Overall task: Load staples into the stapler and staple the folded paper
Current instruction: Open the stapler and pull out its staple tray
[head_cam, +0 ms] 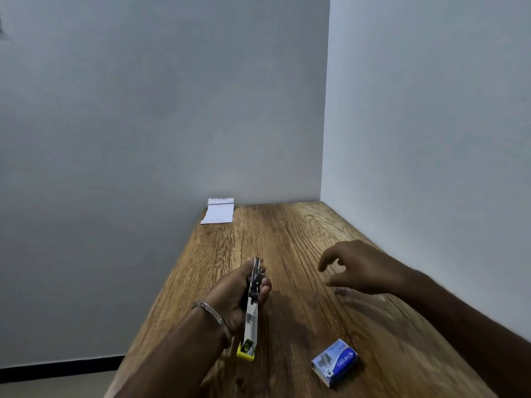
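Observation:
My left hand (235, 297) grips a small metal stapler (252, 305) above the wooden table (287, 239). The stapler's silver magazine is pulled out toward me, ending in a yellow tip (246, 351). My right hand (359, 268) hovers over the table to the right, fingers apart and curled, holding nothing. A blue staple box (334, 363) lies on the table near me, below the right hand. The folded white paper (218, 211) rests at the far left corner of the table, against the wall.
Grey walls close the table at the back and on the right. The table's left edge drops to a floor with a dark skirting strip (57, 366). A metal bangle (211, 311) circles my left wrist.

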A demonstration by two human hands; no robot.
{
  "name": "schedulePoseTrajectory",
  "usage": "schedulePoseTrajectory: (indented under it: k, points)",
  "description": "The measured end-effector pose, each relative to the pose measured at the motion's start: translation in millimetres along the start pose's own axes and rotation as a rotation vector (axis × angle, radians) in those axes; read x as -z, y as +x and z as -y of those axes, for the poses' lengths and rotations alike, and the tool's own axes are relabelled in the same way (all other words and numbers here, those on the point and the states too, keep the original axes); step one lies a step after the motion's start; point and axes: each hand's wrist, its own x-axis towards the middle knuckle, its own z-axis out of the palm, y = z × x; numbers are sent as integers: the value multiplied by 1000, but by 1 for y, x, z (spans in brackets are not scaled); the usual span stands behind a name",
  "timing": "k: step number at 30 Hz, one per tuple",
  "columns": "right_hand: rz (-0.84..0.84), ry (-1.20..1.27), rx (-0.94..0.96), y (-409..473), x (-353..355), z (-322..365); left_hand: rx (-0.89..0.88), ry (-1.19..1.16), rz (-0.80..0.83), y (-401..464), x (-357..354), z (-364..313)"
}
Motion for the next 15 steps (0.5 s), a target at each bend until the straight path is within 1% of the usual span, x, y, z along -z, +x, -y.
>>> schedulePoseTrajectory:
  k: [2,3,4,7,10,13,15]
  points:
    - [-148,261,54,-2,-3,9,25,14,26,-2,-1,-1]
    - [-164,371,105,-2,-5,16,54,21,46,-4,-2,-1]
    - [-151,431,172,-2,-7,23,90,24,73,-5,-2,-2]
    - [-95,421,340,5,-15,39,170,64,150,-10,-5,-4]
    - [-109,410,411,17,-19,44,216,91,176,-15,-6,-4]
    - [-90,478,452,24,-22,44,243,100,192,-18,-5,-5]
    - [-108,501,494,28,-23,40,247,149,214,-19,-4,-6]
